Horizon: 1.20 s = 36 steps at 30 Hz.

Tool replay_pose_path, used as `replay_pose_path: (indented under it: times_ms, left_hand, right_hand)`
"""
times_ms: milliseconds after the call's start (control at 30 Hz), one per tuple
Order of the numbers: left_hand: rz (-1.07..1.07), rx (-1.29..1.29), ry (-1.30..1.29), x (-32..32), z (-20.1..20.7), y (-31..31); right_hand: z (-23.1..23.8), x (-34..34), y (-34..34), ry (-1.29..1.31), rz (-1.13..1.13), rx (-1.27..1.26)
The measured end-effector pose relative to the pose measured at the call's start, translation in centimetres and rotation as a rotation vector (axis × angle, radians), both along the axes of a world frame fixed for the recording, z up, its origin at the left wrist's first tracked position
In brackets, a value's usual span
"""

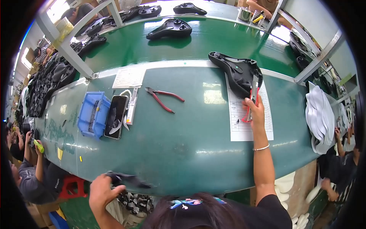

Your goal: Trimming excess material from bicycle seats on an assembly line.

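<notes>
My right hand [254, 108] is closed round a utility knife [254, 89] with a red and silver body. It is held upright against the near end of a black bicycle saddle shell [238, 72]. The shell lies hollow side up, partly over a printed sheet [251, 128]. At the table's front edge, my left hand [102, 192] has its fingers bent at one end of a dark, limp piece of material [131, 180]. That piece is smeared by motion, and the fingers partly hide its end. Red-handled cutting pliers [164, 98] lie open in the middle of the table.
To the left are a blue plastic bin [93, 114], a phone [116, 116] and a paper sheet [129, 78]. Another saddle [170, 29] rests on the green belt [133, 47] beyond a metal frame. White pads [319, 116] are stacked at right. Co-workers sit on both sides.
</notes>
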<state>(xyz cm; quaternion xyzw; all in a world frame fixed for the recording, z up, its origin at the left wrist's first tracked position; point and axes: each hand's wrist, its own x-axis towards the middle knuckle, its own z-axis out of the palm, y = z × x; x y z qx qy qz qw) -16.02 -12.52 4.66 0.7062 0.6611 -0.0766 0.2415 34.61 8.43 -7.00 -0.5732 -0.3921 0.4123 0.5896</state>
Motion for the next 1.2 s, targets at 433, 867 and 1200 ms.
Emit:
replay_pose_path:
  times_ms: [433,867,1200]
  left_hand:
    - [0.027,0.009,-0.068,-0.1,-1.4,-0.8]
    - [0.704,-0.071,-0.961,6.6,-4.1,3.9]
    - [0.416,0.644,-0.405,12.8,-5.6,9.0]
  right_hand:
    - [1.7,-10.9,-16.8,0.047,0.372,-0.222]
    - [2.0,-13.8,-20.8,-0.336,0.651,-0.200]
    - [5.0,-11.4,-16.8,0.022,0.257,-0.348]
